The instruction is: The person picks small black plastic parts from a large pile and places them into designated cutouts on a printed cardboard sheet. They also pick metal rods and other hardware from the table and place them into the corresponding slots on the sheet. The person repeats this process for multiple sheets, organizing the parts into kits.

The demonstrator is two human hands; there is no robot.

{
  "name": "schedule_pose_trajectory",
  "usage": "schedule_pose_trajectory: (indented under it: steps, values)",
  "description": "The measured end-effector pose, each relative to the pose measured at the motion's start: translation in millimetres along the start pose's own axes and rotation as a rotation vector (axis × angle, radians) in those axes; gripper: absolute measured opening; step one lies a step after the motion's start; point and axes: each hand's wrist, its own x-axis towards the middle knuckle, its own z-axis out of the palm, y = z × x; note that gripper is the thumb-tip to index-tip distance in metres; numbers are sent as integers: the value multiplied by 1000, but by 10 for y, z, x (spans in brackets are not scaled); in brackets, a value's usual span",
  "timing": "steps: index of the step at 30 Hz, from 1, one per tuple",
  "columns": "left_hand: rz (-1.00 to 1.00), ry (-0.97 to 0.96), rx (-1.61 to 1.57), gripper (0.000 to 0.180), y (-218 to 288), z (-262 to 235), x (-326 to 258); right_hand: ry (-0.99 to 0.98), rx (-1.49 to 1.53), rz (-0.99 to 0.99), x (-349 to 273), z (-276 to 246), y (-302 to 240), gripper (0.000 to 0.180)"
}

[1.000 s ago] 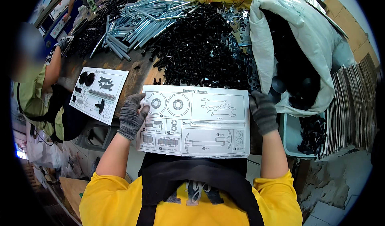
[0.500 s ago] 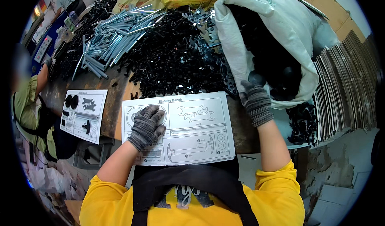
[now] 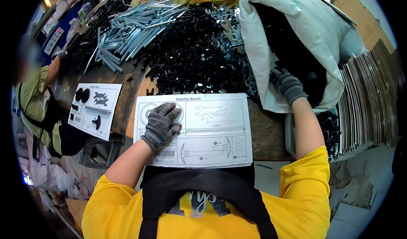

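My left hand (image 3: 162, 125), in a grey knitted glove, lies open with fingers spread on a white printed sheet (image 3: 212, 131). The sheet shows line drawings of wrenches, discs and a bar, and it lies at the table's near edge in front of me. My gloved right hand (image 3: 290, 86) reaches into the mouth of a large white woven sack (image 3: 258, 56). Its fingers are partly stretched out against the dark inside, and no held part shows in them. Black round parts (image 3: 314, 81) lie in the sack beside that hand; deeper contents are lost in shadow.
Black bolts (image 3: 190, 52) are heaped beyond the sheet, with silver metal tubes (image 3: 135, 31) to their left and flat wrenches (image 3: 229, 27) by the sack. Stacked cardboard (image 3: 369, 103) stands at right. At left a co-worker (image 3: 42, 95) sits near a second printed sheet (image 3: 96, 107).
My right hand has moved from the sack's near rim farther right into its mouth. My left hand stays on the sheet. The whole view has shifted slightly.
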Motion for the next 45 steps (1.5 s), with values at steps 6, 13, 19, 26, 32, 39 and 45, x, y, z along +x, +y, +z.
schedule_pose_trajectory:
  steps: [6, 13, 19, 26, 32, 39, 45]
  values:
    - [22, -21, -76, 44, -20, -89, 31, 280, 382, -69, -43, 65, 202, 33]
    - [-272, 22, -871, 52, 92, -268, 117, 259, 1599, -190, -334, -32, -812, 32]
    - [-502, 26, -1300, 51, 128, -465, 214, -506, 2026, -214, -565, 111, -2131, 38]
    - [-484, 3, -822, 34, -825, -510, -107, -101, 1001, -499, -356, 407, -2510, 43]
    - [-347, 9, -211, 35, -718, -622, -160, 11, 566, -510, -546, 79, -2629, 36]
    - [-141, -171, -98, 38, -651, -507, -137, -60, 474, -618, -612, 131, -2803, 34]
    - [-298, -37, -227, 31, -891, -587, -62, 94, 629, -589, -365, 91, -2551, 31]
